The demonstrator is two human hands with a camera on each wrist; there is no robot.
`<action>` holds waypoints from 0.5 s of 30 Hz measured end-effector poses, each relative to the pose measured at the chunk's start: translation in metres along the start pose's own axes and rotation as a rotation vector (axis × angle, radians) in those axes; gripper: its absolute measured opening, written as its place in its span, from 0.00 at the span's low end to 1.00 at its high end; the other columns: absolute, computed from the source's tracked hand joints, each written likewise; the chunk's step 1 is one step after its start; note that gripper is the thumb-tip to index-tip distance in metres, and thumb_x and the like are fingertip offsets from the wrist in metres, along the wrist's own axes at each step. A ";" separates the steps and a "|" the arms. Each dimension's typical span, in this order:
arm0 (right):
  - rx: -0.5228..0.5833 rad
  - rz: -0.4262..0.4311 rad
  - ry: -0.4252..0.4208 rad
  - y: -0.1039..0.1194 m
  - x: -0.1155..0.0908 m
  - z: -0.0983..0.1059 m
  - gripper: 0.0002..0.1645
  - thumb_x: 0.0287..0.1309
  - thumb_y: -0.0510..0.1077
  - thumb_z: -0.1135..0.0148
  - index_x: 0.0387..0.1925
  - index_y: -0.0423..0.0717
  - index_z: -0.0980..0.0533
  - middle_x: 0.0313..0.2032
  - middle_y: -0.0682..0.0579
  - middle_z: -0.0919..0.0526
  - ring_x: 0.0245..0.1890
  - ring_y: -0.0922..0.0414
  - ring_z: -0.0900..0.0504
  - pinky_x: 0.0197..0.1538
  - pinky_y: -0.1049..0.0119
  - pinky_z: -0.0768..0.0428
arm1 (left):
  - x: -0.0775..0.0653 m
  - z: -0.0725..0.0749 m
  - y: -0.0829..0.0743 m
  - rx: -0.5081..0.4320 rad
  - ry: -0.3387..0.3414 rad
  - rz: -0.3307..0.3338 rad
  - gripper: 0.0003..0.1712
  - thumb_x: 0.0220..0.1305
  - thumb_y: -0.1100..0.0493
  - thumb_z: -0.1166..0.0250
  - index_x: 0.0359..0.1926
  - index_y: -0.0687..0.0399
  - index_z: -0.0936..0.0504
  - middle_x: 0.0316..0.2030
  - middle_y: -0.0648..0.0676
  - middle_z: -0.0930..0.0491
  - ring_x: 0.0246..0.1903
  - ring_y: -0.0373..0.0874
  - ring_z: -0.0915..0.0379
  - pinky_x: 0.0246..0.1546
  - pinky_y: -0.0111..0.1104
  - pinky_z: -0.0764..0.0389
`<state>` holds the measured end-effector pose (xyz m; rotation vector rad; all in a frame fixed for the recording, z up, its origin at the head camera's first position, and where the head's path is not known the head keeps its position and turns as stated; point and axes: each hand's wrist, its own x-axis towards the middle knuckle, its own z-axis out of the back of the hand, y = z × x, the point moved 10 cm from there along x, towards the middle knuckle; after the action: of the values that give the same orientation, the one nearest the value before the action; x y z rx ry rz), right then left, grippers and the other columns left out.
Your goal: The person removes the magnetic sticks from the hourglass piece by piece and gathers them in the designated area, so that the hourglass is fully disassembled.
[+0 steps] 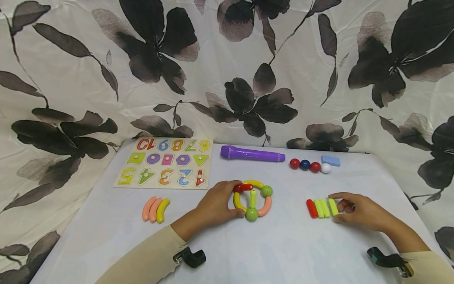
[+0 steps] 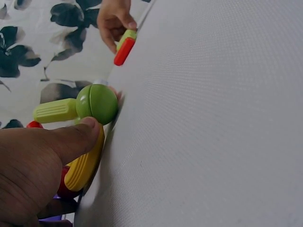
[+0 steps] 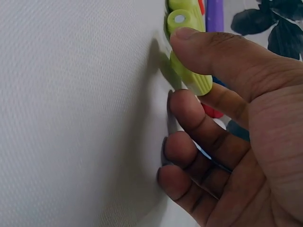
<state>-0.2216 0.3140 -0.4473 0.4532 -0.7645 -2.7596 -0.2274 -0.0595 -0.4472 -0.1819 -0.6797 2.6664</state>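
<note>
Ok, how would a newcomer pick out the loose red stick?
On the white table, find the right hand. Beside it is a row of four short sticks; the red stick ends it, farthest from that hand, its three neighbours all light green.

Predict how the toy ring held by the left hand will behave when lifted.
The toy ring may come apart at its joints, since separate pieces meet there. Each curved piece looks stiff, holding its bend. The upright green stick could make it tip, standing on one green ball.
</note>
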 end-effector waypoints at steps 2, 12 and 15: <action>0.000 -0.008 0.008 0.000 0.001 -0.002 0.40 0.48 0.49 0.18 0.62 0.43 0.23 0.36 0.54 0.23 0.36 0.55 0.27 0.34 0.68 0.27 | 0.000 0.000 -0.001 -0.004 -0.001 -0.004 0.54 0.52 0.38 0.21 0.75 0.48 0.34 0.67 0.55 0.27 0.69 0.54 0.35 0.67 0.50 0.31; -0.058 0.019 -0.031 0.011 0.003 0.004 0.43 0.46 0.54 0.17 0.62 0.43 0.23 0.35 0.55 0.25 0.36 0.55 0.29 0.33 0.66 0.30 | 0.000 0.001 0.000 -0.011 -0.013 -0.010 0.53 0.51 0.38 0.21 0.74 0.47 0.33 0.67 0.54 0.27 0.68 0.55 0.34 0.67 0.52 0.30; -0.073 0.049 -0.135 0.022 0.005 0.015 0.41 0.48 0.55 0.18 0.61 0.42 0.22 0.36 0.54 0.24 0.37 0.54 0.29 0.34 0.67 0.29 | -0.001 0.001 0.000 -0.008 -0.011 -0.011 0.53 0.52 0.38 0.21 0.74 0.47 0.33 0.67 0.54 0.27 0.68 0.55 0.34 0.67 0.51 0.31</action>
<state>-0.2282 0.3005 -0.4244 0.2321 -0.6917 -2.7841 -0.2271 -0.0601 -0.4468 -0.1649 -0.6928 2.6565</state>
